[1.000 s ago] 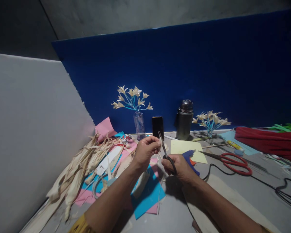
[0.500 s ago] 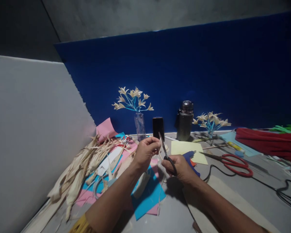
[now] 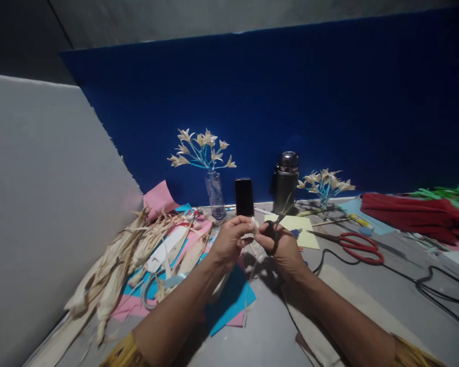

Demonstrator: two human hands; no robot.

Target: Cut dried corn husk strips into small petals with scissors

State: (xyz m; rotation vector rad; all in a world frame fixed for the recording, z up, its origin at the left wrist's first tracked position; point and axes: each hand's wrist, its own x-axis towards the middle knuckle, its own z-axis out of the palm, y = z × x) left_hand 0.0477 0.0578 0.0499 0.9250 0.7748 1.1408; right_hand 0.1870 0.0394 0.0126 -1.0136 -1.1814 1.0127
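Observation:
My left hand (image 3: 230,241) is closed, its thumb and fingertips pinching a small pale piece of what looks like dried corn husk (image 3: 255,224). My right hand (image 3: 286,254) is wrapped round the black handles of small scissors (image 3: 284,212), whose blades point up and to the right, away from the piece. The right thumb and fingertip come up to the pale piece; whether they grip it too is hard to make out. Below the hands lie blue paper (image 3: 235,300) and a thin pale strip.
Dried corn husks (image 3: 112,275) heap up at the left. Behind stand a bottle of husk flowers (image 3: 215,196), a phone (image 3: 244,198), a flask (image 3: 286,183) and a second flower bunch (image 3: 326,183). To the right are red-handled scissors (image 3: 361,247), a black cord (image 3: 400,279) and red cloth (image 3: 405,214).
The scissors have swung away from the pale piece, their blades now leaning right. My right fingers have moved up beside my left fingertips. The view has shifted slightly.

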